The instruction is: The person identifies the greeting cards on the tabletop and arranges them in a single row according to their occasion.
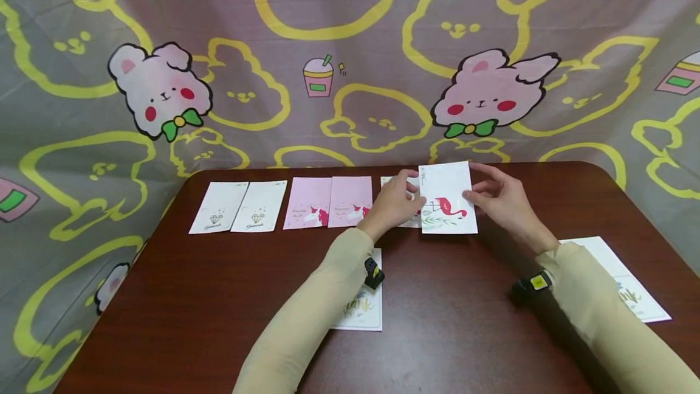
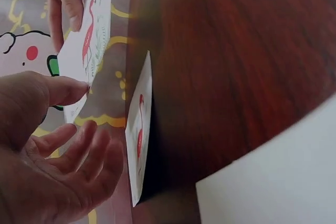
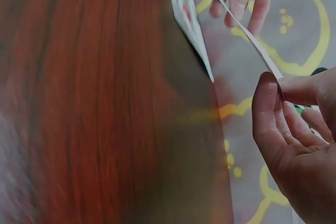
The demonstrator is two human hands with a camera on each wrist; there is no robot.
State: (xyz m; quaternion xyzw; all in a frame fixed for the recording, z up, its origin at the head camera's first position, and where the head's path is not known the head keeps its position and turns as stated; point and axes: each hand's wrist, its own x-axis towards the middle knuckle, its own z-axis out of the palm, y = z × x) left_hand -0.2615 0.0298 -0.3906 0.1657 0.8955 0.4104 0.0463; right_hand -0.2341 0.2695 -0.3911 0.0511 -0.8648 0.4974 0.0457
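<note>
In the head view, a white card with a pink flamingo is held up above the back of the table. My right hand pinches its right edge between thumb and fingers, as the right wrist view also shows. My left hand is at the card's left edge; in the left wrist view its thumb tip meets the card, while the other fingers are loosely bent and apart from it. Another flamingo card lies on the table under the left hand, partly hidden in the head view.
Two pink unicorn cards and two white diamond cards lie in a row to the left. A white card with gold lettering lies under the left forearm, another such card by the right forearm. A patterned curtain hangs behind.
</note>
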